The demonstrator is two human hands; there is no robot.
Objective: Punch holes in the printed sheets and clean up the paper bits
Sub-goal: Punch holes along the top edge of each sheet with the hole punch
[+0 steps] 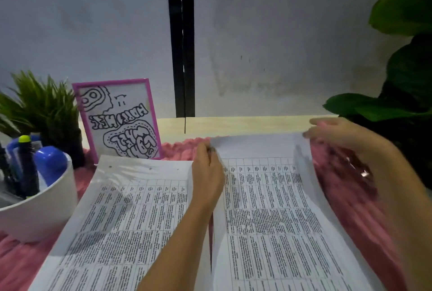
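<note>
Paper was the weak point in the head view. The right sheet [268,208] was lifted at its far edge off the pink mat [350,208], its right side bowed upward. The left hand [208,173] had its fingers curled round the far left corner, pinching it. The right hand [339,136], smeared by motion, seemed to pinch the far right corner with its fingertips.

With the sheet held only by two corners, a sharp tug could probably have creased or torn it. If it went to the punch skewed, its holes would likely have missed those of the left sheet [131,215], which lay flat just beside it, nearer the white bowl [42,215]. That sheet already showed small punched holes [150,169] along its far margin.

The mat looked knitted, so stray paper bits could have sunk into it and been hard to gather; none could be made out. A dark thing with a glint [357,166] lay under the right hand, too blurred to name.

Writing: both sheets carried tables of small print, too fine to read. The framed drawing [119,120] in its purple border bore fat bubble letters that looked reversed and could not be read with confidence. No brand showed anywhere
</note>
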